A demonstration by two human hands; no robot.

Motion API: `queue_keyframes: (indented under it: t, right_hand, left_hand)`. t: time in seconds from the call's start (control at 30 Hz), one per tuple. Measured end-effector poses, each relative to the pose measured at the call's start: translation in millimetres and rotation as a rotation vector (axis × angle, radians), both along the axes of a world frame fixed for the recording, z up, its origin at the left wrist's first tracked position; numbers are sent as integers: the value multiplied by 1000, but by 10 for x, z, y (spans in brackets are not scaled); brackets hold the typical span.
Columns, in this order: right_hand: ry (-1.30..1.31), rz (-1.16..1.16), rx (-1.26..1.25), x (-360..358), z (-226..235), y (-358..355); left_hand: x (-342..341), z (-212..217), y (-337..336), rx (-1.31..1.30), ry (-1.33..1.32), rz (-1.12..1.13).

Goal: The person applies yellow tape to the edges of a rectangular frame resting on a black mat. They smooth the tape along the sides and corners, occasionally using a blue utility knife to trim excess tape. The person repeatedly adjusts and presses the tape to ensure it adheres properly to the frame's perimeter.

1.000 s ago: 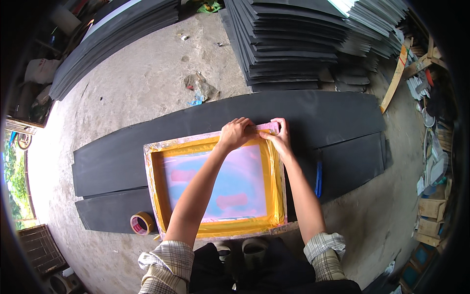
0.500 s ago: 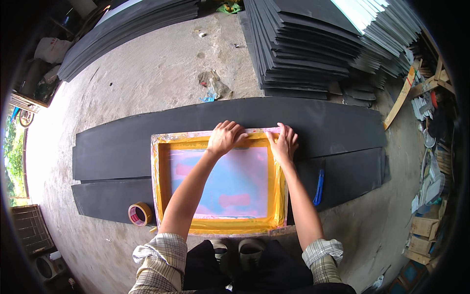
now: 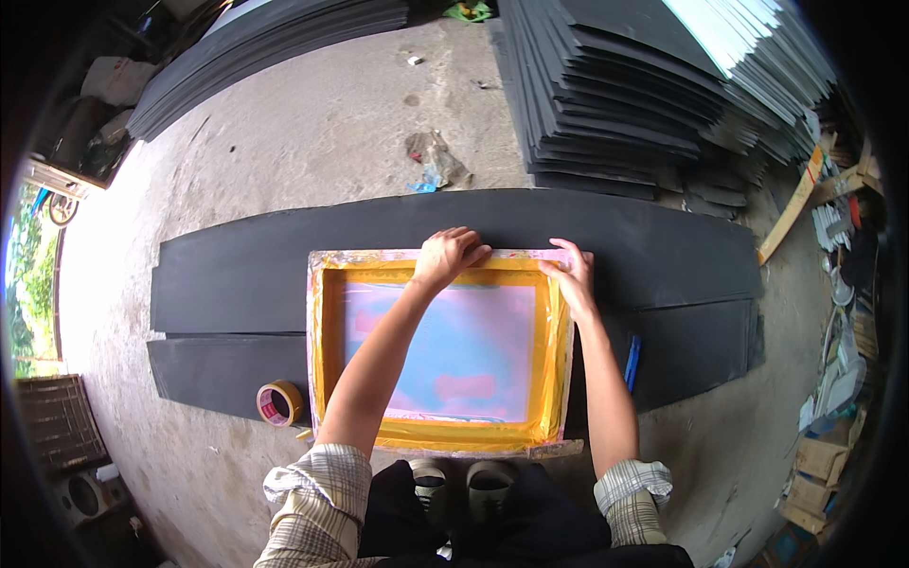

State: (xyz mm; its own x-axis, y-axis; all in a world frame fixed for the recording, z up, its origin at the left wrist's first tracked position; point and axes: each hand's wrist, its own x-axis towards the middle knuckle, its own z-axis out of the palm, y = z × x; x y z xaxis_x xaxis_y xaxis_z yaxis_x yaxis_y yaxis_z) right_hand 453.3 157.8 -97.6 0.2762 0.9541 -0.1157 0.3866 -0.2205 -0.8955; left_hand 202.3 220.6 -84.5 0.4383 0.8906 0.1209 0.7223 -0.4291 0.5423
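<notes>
A screen printing frame (image 3: 555, 360) lies in front of me, its inner edges covered with yellow tape. Its mesh (image 3: 464, 331) is stained blue and pink. My left hand (image 3: 450, 256) is closed over the middle of the far rail, fingertips hooked beyond it. At the far right corner, my right hand (image 3: 576, 275) grips the rail, thumb on the inner side and fingers over the outer edge. Underneath are long black sheets (image 3: 222, 293). Left of the frame stands a tape roll (image 3: 294, 394). A blue utility knife (image 3: 632, 358) lies beside my right forearm, partly hidden by it.
Tall stacks of black sheets stand at the far right (image 3: 615, 123) and far left (image 3: 265, 47). Wooden pieces (image 3: 791, 204) and boxes (image 3: 822, 459) line the right side. A blue scrap (image 3: 428, 178) lies on the concrete floor (image 3: 322, 123). My shoes (image 3: 490, 483) are close to the frame's near edge.
The whole view has shifted, so everything appears farther right. Both hands stay on the far rail; the right hand's fingers have changed pose. My forearm now covers part of the knife.
</notes>
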Motion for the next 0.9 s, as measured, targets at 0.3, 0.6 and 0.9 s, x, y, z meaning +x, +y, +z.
queue_keyframes:
  t: [0.3, 0.6, 0.9]
  right_hand:
    - [-121, -28, 157, -42, -18, -85]
    - [-880, 181, 344, -576, 45, -86]
    - [-984, 483, 290, -988, -20, -106]
  left_hand:
    - [-1339, -171, -523, 285, 293, 225]
    - [-1393, -30, -937, 215, 360, 238]
    - [-1494, -124, -1205, 137, 323, 397]
